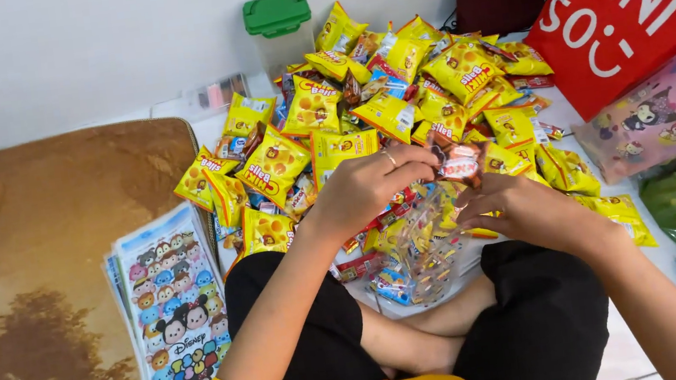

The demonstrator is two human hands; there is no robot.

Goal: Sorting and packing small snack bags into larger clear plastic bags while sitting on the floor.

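Observation:
I sit cross-legged on the floor before a big heap of yellow snack packets. My left hand pinches a small red-and-brown sweet wrapper at its top. My right hand holds open the mouth of a clear printed plastic bag that lies over my lap, with several small sweets inside. The wrapper hangs just above the bag's opening. A ring sits on one finger of my left hand.
A stack of flat cartoon-printed bags lies to my left on a brown mat. A green-lidded clear box stands by the wall. A red shopping bag and more cartoon bags are on the right.

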